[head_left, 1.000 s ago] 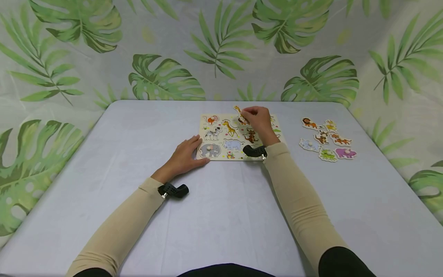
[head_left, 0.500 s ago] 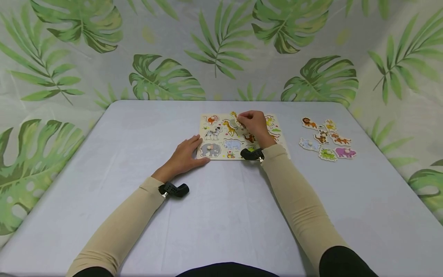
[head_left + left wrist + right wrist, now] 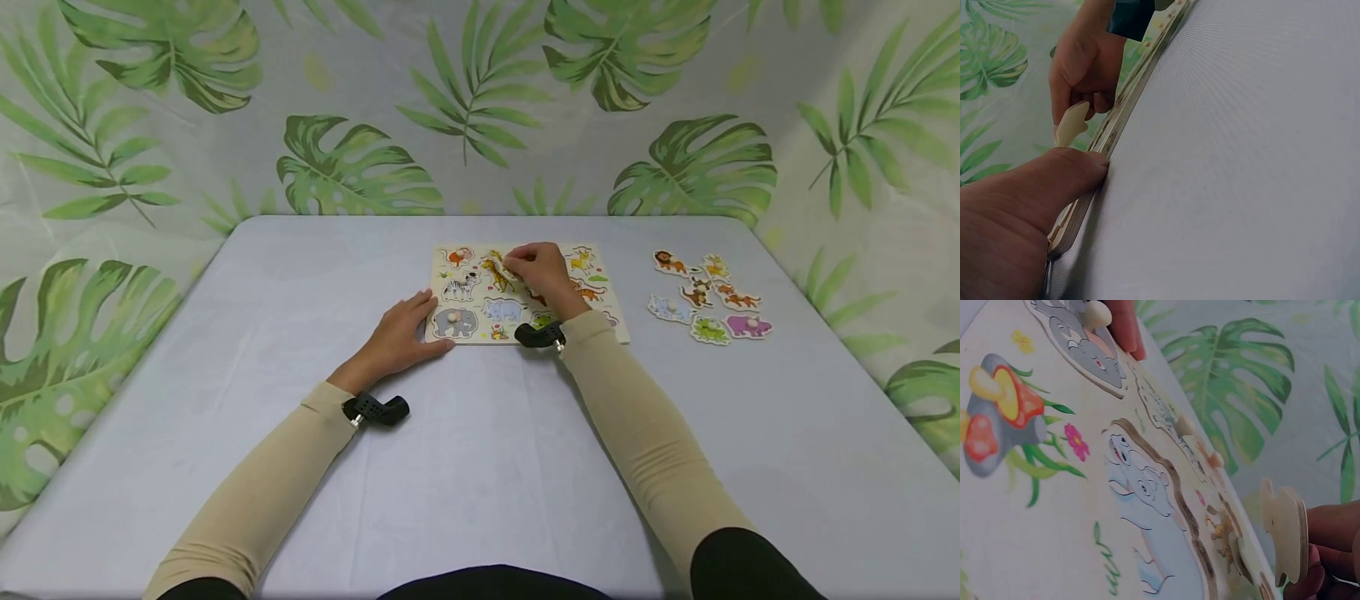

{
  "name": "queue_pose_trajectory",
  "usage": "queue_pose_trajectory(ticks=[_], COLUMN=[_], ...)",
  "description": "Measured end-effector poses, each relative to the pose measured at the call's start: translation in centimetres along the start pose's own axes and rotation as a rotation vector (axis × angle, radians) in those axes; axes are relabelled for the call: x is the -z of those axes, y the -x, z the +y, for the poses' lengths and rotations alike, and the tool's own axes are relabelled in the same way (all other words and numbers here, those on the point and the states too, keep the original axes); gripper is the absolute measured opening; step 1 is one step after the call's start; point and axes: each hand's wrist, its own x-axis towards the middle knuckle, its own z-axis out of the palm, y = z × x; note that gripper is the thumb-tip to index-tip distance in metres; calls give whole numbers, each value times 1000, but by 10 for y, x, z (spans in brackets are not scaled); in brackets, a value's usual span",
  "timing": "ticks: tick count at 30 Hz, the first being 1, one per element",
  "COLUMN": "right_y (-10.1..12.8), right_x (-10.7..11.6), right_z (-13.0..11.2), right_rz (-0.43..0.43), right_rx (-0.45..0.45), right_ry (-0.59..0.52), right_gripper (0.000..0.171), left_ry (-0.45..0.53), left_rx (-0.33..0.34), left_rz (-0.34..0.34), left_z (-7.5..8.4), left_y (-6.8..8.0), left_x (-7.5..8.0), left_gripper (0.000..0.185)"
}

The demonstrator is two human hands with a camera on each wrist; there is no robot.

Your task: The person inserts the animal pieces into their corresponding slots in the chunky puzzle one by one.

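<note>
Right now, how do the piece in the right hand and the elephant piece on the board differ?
The held piece is lifted clear and stands on edge, showing its plain wooden back; the elephant lies flat, seated in the board, picture up. The right hand pinches the held piece; the left hand only rests on the board's corner beside the elephant. Both are wooden cut-outs.

Your right hand [image 3: 542,275] covers part of the puzzle board [image 3: 480,335]. The piece [image 3: 1285,540] it pinches shows only its plain back; its picture cannot be told.
</note>
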Motion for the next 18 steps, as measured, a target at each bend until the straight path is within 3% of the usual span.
queue_pose_trajectory(ticks=[8, 18], right_y=[0, -1], right_x=[-4, -10], right_z=[-1, 1], right_rz=[-31, -8], right_rx=[30, 76], right_ry=[102, 158], right_gripper=[27, 24], left_ry=[4, 8], left_rx=[-4, 5], left_rz=[5, 6], left_z=[-2, -1], left_y=[0, 0], left_x=[-1, 0], left_gripper=[85, 85])
